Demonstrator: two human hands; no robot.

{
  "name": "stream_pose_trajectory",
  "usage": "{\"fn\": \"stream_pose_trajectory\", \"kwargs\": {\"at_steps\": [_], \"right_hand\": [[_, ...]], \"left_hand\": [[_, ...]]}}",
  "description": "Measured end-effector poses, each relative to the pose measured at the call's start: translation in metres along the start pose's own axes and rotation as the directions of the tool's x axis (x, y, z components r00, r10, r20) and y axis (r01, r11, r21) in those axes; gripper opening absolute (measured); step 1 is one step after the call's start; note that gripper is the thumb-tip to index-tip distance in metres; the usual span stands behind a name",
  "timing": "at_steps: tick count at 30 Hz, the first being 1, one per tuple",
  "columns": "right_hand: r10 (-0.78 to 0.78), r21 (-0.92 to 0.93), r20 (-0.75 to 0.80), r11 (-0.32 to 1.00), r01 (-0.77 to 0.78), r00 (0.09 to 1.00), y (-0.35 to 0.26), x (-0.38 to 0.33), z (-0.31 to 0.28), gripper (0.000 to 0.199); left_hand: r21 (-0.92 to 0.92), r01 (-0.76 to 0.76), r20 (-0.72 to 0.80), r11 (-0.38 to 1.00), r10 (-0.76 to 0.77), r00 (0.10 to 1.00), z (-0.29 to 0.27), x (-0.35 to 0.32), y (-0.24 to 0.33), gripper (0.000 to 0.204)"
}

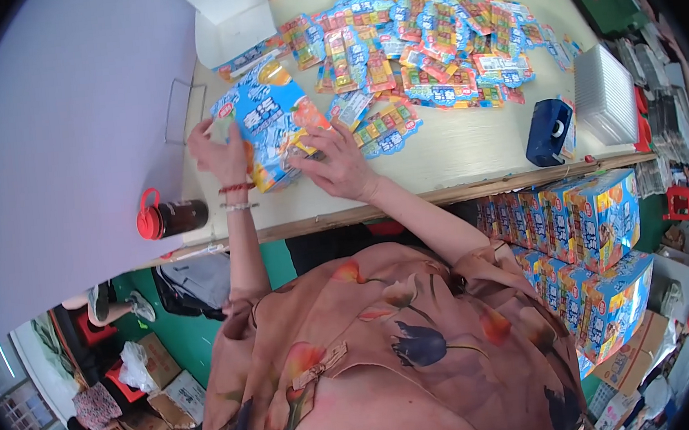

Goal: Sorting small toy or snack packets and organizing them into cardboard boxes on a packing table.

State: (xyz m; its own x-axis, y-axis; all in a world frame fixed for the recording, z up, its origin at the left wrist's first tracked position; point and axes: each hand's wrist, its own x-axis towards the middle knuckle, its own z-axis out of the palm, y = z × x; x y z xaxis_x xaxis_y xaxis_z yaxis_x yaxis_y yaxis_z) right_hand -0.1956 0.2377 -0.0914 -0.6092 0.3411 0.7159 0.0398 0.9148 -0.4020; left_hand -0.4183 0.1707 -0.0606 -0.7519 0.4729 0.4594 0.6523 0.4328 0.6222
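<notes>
Head view: blue printed carton (271, 123), orange fruit pictures.

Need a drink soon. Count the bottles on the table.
1. A dark bottle with a red cap lies on its side at the table's near left corner, beside the left hand's wrist. Others may be hidden behind the white box.

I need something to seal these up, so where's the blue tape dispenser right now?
In the head view, the blue tape dispenser sits on the wooden table to the person's right, near its front edge, between the pile of colourful packets and the stack of clear trays.
</notes>
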Motion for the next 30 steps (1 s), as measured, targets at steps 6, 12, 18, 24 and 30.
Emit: {"fn": "stream_pose_trajectory", "kwargs": {"at_steps": [6,12,18,24,30], "right_hand": [[0.184,0.206,0.001,0.962,-0.180,0.983,-0.015,0.009,-0.009,0.032],[0.676,0.582,-0.062,0.622,-0.524,0.734,0.003,0.055,-0.008,0.052],[0.565,0.329,0.674,0.347,-0.878,0.476,0.071,0.073,0.018,0.076],[0.557,0.531,0.555,0.333,-0.779,0.617,0.055,0.067,0.020,0.061],[0.477,0.570,0.341,0.581,-0.581,0.810,0.010,0.070,-0.051,0.075]], "left_hand": [[-0.482,0.425,0.223,0.766,-0.362,0.905,-0.020,-0.027,-0.016,0.070],[-0.596,0.767,0.706,0.235,-0.301,0.641,-0.014,-0.049,-0.004,0.044],[-0.596,0.794,0.766,0.118,-0.214,0.606,-0.005,-0.051,-0.008,0.040],[-0.624,0.772,0.750,0.122,-0.184,0.635,-0.012,-0.057,-0.001,0.044],[-0.760,0.626,0.610,0.177,-0.140,0.780,-0.046,-0.082,0.035,0.047]]}}
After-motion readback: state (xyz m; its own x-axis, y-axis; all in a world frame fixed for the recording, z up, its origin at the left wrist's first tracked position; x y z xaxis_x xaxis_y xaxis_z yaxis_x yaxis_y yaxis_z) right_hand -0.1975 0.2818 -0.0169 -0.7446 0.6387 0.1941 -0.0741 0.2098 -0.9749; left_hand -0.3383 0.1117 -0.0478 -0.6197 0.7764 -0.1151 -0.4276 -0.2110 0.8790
